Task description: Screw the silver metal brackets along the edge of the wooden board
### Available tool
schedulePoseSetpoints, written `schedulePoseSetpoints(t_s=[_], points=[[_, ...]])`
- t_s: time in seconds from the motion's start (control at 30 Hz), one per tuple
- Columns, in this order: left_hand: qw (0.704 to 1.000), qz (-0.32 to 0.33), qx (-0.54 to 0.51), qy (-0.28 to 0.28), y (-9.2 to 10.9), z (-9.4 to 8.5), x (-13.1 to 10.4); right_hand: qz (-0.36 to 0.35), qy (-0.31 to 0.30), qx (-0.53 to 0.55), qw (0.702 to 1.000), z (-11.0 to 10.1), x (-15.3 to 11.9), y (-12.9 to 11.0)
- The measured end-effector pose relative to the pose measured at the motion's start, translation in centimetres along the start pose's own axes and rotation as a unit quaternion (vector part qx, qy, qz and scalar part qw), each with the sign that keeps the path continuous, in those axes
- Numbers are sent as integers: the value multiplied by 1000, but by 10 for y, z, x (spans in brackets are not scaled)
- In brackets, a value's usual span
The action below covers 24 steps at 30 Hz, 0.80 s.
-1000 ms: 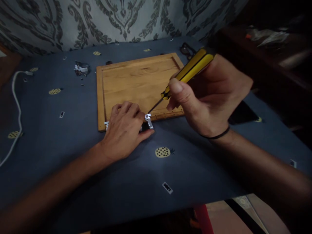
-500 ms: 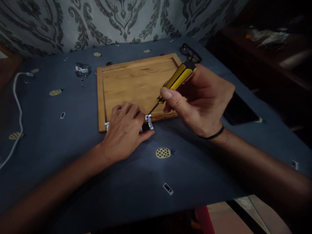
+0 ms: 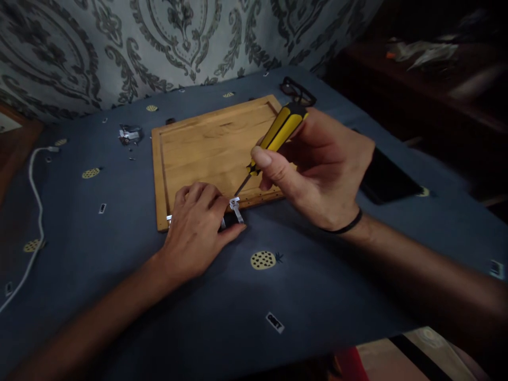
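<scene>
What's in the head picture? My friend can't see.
A right hand points a yellow screwdriver at a metal piece beside the left hand at the edge of a wooden board. Glasses lie behind it on a blue cloth.

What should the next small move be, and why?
Probably settle the tip of the yellow-and-black screwdriver squarely on the silver metal fitting: the right hand holds the screwdriver slanted, its tip at the fitting but contact unclear, while the left hand rests over the near edge of the rectangular brown wooden panel.
</scene>
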<state>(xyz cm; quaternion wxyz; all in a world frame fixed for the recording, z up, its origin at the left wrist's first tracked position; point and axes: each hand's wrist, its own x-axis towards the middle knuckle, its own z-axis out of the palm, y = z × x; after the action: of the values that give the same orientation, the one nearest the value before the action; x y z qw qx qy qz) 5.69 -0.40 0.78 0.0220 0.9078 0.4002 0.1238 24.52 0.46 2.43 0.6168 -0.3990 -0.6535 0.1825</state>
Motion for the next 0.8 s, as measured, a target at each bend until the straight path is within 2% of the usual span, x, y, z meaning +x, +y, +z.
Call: schedulePoseSetpoints(t_s=[0.27, 0.63, 0.8], points=[[1000, 6, 2, 12, 0, 3, 0, 12, -30, -15, 999, 1, -4, 3], [1000, 7, 9, 12, 0, 3, 0, 18, -42, -40, 998, 2, -6, 4], [1000, 4, 13, 10, 0, 2, 0, 1, -53, -64, 997, 2, -5, 2]])
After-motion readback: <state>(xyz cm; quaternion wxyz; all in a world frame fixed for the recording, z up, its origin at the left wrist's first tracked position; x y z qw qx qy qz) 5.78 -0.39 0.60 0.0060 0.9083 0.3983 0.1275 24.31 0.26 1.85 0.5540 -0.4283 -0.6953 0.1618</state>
